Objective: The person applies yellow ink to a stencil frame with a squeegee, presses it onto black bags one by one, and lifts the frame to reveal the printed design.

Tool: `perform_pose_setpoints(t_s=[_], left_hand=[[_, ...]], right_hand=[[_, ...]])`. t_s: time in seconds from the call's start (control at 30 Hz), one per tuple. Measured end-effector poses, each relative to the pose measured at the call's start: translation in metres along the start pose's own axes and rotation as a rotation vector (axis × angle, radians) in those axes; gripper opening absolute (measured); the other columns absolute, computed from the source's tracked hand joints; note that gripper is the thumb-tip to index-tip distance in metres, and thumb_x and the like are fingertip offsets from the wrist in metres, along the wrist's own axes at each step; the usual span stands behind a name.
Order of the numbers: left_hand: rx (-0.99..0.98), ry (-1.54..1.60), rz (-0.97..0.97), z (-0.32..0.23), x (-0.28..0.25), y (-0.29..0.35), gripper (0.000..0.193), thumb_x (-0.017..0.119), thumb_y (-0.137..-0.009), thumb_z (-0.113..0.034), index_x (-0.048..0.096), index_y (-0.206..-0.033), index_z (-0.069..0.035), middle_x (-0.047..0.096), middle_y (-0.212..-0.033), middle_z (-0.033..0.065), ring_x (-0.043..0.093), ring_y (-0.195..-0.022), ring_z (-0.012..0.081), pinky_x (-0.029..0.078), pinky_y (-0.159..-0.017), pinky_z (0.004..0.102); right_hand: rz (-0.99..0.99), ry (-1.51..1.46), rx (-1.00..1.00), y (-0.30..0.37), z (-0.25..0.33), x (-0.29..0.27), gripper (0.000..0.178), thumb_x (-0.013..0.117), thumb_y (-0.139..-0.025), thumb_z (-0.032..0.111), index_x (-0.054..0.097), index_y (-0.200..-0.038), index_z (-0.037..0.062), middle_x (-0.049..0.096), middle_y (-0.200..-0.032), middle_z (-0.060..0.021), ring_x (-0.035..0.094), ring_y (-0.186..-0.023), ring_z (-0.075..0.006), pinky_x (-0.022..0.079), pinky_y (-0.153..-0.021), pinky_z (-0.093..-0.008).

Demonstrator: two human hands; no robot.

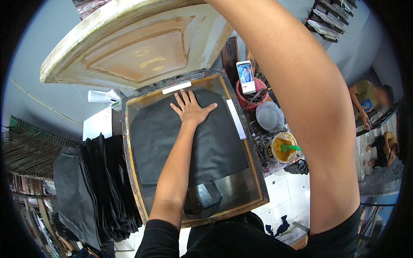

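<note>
My left hand (191,111) lies flat, fingers spread, on a black fabric bag (215,146) near its far edge. The bag rests on a wood-framed, glass-like board (254,191), with its handle (211,195) toward me. White strips (235,119) mark the board's far and right sides. Tilted up above the far end is a printing screen (112,51) with a pale design in its brownish mesh. My right forearm stretches up past the top edge; that hand is out of the picture, so what it touches is hidden.
To the left hangs a thick stack of black bags (99,185). At the right stand a pot of yellow ink (284,146) with a green-handled tool, a clear tub (269,116), a pink bucket (260,84) and a phone (245,77). Other people (365,103) sit at far right.
</note>
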State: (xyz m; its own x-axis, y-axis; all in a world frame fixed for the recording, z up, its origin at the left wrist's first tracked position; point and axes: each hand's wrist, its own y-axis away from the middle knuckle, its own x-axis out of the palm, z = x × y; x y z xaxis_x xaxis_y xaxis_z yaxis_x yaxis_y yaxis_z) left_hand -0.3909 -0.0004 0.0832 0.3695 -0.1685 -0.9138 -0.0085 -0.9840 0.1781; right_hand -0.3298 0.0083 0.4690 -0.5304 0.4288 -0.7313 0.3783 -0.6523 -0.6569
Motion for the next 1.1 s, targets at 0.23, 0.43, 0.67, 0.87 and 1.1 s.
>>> perform_pose_setpoints(t_s=[0.23,0.43,0.67,0.87,1.1], left_hand=[[-0.055,0.004,0.014,-0.006,-0.002,-0.009,0.137,0.07,-0.065,-0.087,0.018,-0.165,-0.009,0.004,-0.172,0.0232,-0.007,-0.157,0.0467,-0.002,-0.12,0.0711],[-0.072,-0.004,0.051,-0.012,-0.007,-0.013,0.137,0.072,-0.065,-0.085,0.018,-0.165,-0.009,0.004,-0.171,0.0235,-0.006,-0.157,0.0468,0.0,-0.12,0.071],[-0.084,-0.018,0.09,-0.018,-0.011,-0.022,0.135,0.072,-0.067,-0.083,0.02,-0.164,-0.007,0.005,-0.171,0.026,-0.007,-0.156,0.0492,0.001,-0.12,0.0711],[-0.014,-0.063,0.06,-0.007,-0.025,-0.023,0.131,0.07,-0.069,-0.084,0.027,-0.161,-0.003,0.012,-0.169,0.0283,0.005,-0.156,0.0506,0.009,-0.121,0.0677],[0.443,1.147,-0.251,0.036,-0.118,0.096,0.046,0.066,-0.102,-0.025,0.058,-0.136,0.006,0.068,-0.13,0.0235,0.07,-0.114,0.0278,0.052,-0.102,0.0392]], right_hand=[[0.007,0.01,-0.004,0.002,0.006,-0.006,0.034,0.059,-0.087,0.02,0.076,-0.103,-0.0054,0.07,-0.112,-0.0314,0.069,-0.106,-0.0445,0.055,-0.093,-0.047],[-0.008,-0.012,-0.043,-0.001,-0.003,-0.003,0.033,0.06,-0.088,0.018,0.076,-0.104,-0.0065,0.07,-0.112,-0.0314,0.07,-0.106,-0.044,0.055,-0.093,-0.0472],[0.031,-0.044,-0.067,0.004,-0.004,-0.011,0.033,0.061,-0.087,0.017,0.075,-0.104,-0.0082,0.07,-0.112,-0.033,0.07,-0.104,-0.0441,0.055,-0.092,-0.0471],[-0.021,-0.035,-0.087,0.008,0.002,-0.006,0.032,0.062,-0.086,0.016,0.075,-0.101,-0.0095,0.07,-0.107,-0.0337,0.071,-0.101,-0.0448,0.056,-0.089,-0.048],[0.269,-0.17,0.232,0.062,0.042,-0.02,0.027,0.065,-0.089,0.018,0.071,-0.099,-0.0064,0.072,-0.092,-0.0295,0.072,-0.082,-0.0392,0.057,-0.076,-0.0467]])
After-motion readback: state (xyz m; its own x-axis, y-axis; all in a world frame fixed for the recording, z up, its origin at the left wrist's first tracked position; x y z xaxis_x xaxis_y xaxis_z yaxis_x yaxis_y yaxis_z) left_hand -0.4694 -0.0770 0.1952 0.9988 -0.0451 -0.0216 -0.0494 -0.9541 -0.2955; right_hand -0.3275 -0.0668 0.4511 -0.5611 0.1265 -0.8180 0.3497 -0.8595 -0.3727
